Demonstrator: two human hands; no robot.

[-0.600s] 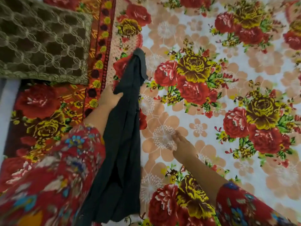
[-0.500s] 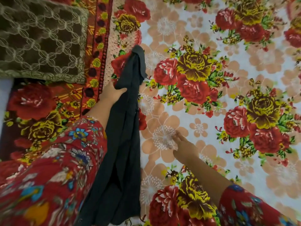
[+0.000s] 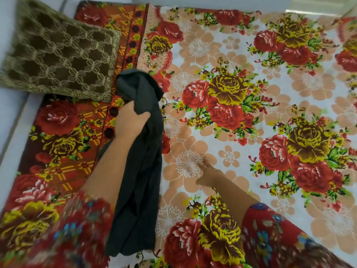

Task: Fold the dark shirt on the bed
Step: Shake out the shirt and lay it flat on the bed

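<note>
The dark shirt (image 3: 142,171) hangs bunched in a long narrow bundle over the left part of the floral bed sheet (image 3: 260,117). My left hand (image 3: 129,120) grips it near its top, and the cloth flops over above my fingers. The lower end of the shirt dangles near the bottom of the view. My right hand (image 3: 207,174) is to the right of the shirt, fingers spread, resting on the sheet and holding nothing. Both arms wear red floral sleeves.
A brown cushion (image 3: 56,57) with a pale net pattern lies at the upper left, partly over the bed's edge. The red border strip of the sheet (image 3: 123,60) runs beside it. Pale floor (image 3: 9,120) shows left of the bed.
My left hand has lifted the shirt, and its top end has folded over above my hand. The view has pulled back. My right hand stays on the sheet.
</note>
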